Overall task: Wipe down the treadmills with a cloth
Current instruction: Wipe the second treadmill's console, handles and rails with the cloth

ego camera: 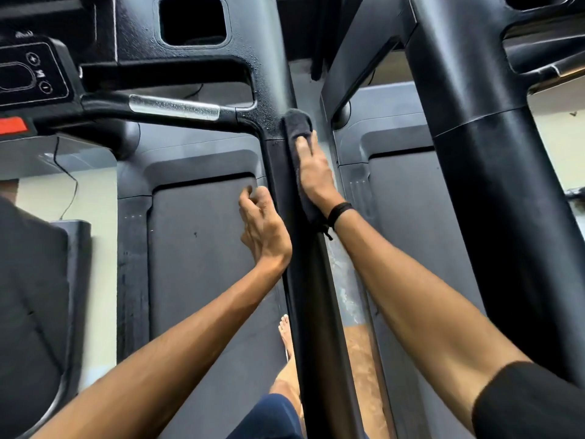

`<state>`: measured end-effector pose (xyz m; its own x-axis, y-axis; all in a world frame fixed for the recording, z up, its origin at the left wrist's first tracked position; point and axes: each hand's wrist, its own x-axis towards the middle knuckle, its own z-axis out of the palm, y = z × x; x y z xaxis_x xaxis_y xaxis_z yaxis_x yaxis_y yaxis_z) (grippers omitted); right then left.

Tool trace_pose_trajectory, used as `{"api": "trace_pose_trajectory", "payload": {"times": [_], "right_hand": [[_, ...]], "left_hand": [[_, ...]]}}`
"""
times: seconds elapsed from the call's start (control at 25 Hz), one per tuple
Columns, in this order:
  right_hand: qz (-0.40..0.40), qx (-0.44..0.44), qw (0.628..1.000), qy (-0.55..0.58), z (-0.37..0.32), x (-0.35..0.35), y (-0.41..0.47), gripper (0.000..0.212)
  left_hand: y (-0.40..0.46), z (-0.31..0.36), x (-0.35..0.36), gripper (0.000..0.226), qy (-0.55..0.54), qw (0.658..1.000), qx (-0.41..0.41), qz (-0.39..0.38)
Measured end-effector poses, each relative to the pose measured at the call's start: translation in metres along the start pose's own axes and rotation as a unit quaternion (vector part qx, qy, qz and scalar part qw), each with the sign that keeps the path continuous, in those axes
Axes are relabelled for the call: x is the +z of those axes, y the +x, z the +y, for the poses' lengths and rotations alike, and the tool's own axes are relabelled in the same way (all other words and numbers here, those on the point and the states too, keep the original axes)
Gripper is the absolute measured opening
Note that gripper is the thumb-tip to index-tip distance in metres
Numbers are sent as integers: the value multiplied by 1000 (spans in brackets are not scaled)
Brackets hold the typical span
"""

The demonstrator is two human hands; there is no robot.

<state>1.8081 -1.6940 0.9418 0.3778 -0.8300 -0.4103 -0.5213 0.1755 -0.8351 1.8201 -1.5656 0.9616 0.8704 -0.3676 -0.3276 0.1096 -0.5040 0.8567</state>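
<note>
I stand on the left treadmill's grey belt (202, 242). Its black side handrail (304, 280) runs up the middle of the view to the console arm, which is speckled with droplets. A dark cloth (297, 125) is draped over the upper part of that rail. My right hand (313, 172) lies flat on the cloth with straight fingers, pressing it against the rail's right side. My left hand (262, 223) rests against the rail's left side, fingers loosely curled, holding nothing that I can see.
A silver grip sensor (174, 107) sits on the crossbar at upper left, beside the control panel (28, 71) and a red stop button (12, 125). A second treadmill's thick black upright (493, 185) stands at right. My bare foot (285, 334) is on the belt.
</note>
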Motion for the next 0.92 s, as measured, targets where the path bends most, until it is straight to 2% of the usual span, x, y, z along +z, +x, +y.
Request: {"api": "trace_pose_trajectory", "payload": {"times": [0.04,0.16,0.24,0.28,0.32,0.4,0.48,0.64,0.72,0.8,0.92], "right_hand": [[-11,38,998,50,9,-5,12,59],[-68,147,981,106,50,-10,-2,60],[-77,200,964,157,64,-9,-42,64],[-59,204,962,173,67,-9,-61,57],[-37,170,973,152,64,-10,-80,50],[-5,13,999,37,51,-9,-106,51],[12,-108,989,-102,34,0,-105,60],[-3,-174,948,-266,-10,17,-62,63],[8,-188,941,-280,-29,20,-39,63],[11,-174,955,-241,-42,22,-5,61],[-6,-91,994,-53,-44,15,66,61]], "left_hand": [[0,2,-1,48,10,1000,6,-3],[-2,2,-1,50,5,1000,1,3],[-1,2,-1,59,-3,1000,0,8],[0,2,0,62,-5,1000,1,9],[0,1,0,63,-9,1000,-2,9],[0,-2,0,64,-20,1000,-6,9],[1,-2,0,65,-32,999,-7,13],[4,-2,1,67,-38,999,1,22],[4,-2,2,66,-36,999,5,22],[3,-2,3,64,-35,999,11,21],[4,1,3,63,-7,999,24,28]]}}
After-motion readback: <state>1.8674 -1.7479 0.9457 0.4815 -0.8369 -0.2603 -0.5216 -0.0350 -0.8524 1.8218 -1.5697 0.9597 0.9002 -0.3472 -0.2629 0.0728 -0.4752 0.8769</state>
